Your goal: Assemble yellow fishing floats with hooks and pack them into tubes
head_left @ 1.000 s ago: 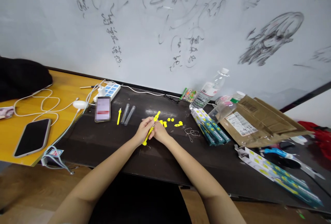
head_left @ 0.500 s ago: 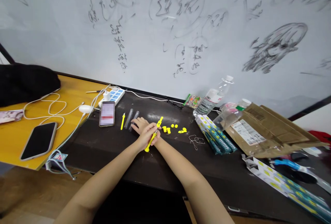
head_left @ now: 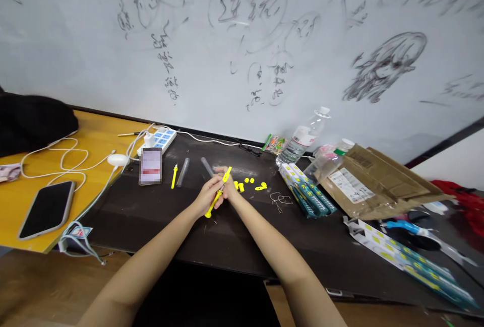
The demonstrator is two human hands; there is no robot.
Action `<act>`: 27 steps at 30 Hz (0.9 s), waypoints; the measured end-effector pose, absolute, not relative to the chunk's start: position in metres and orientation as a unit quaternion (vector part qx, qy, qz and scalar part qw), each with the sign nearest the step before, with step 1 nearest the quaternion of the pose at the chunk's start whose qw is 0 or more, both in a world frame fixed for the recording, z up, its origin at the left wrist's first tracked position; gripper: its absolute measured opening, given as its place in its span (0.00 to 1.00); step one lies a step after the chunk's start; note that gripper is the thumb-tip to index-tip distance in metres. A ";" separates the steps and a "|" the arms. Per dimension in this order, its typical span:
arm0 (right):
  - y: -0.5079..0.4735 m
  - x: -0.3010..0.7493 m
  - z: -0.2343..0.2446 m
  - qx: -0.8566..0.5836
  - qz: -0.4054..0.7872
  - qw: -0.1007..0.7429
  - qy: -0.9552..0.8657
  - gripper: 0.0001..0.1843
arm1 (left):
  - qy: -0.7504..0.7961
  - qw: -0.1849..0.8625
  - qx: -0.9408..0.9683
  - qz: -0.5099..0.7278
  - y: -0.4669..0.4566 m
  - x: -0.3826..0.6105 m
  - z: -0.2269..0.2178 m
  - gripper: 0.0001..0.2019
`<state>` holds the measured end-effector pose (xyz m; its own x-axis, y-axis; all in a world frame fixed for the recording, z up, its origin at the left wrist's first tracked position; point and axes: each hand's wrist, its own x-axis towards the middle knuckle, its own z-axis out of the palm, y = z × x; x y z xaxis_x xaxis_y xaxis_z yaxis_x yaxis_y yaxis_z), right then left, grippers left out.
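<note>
In the head view, the main risk seems to be a slip: the smooth clear tube [head_left: 206, 166] is gripped only near its lower end by the right hand [head_left: 230, 191], so an uneven pinch could let it swing or drop. The yellow rod [head_left: 213, 205] might bend at its slim middle if the left hand [head_left: 207, 194] levers too hard. A careless sweep of the right hand could scatter the small yellow pieces [head_left: 241, 187] just beside it on the dark tabletop [head_left: 162, 229].

The hands are together, the left closed around the yellow rod, the right on the clear tube, its fingers partly hidden. The rod slants between them, its flat end above the fingers, its round foot below, toward the person. The tube points away, up and left. A second tube [head_left: 183, 172] lies left of the hands, apart from them.
</note>
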<state>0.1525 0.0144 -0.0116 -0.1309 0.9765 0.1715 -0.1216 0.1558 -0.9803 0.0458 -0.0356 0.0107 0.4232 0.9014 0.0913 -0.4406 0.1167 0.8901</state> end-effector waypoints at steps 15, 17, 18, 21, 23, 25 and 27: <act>-0.031 0.237 0.012 -0.294 0.605 0.649 -0.354 0.27 | 0.342 0.611 0.630 0.336 -0.032 0.047 -0.002 0.19; -0.034 0.234 0.014 -0.295 0.594 0.646 -0.378 0.26 | 0.345 0.606 0.630 0.341 -0.032 0.048 -0.002 0.19; -0.035 0.232 0.014 -0.296 0.588 0.644 -0.390 0.26 | 0.345 0.606 0.630 0.341 -0.032 0.048 -0.002 0.20; -0.038 0.227 0.012 -0.299 0.579 0.631 -0.421 0.25 | 0.338 0.610 0.629 0.343 -0.032 0.048 -0.003 0.20; -0.039 0.224 0.010 -0.305 0.578 0.617 -0.437 0.24 | 0.333 0.612 0.631 0.342 -0.031 0.047 -0.004 0.20; -0.040 0.221 0.008 -0.314 0.578 0.603 -0.451 0.23 | 0.332 0.609 0.635 0.341 -0.031 0.047 -0.006 0.20; -0.040 0.219 0.006 -0.322 0.576 0.596 -0.458 0.23 | 0.333 0.603 0.640 0.341 -0.030 0.047 -0.007 0.20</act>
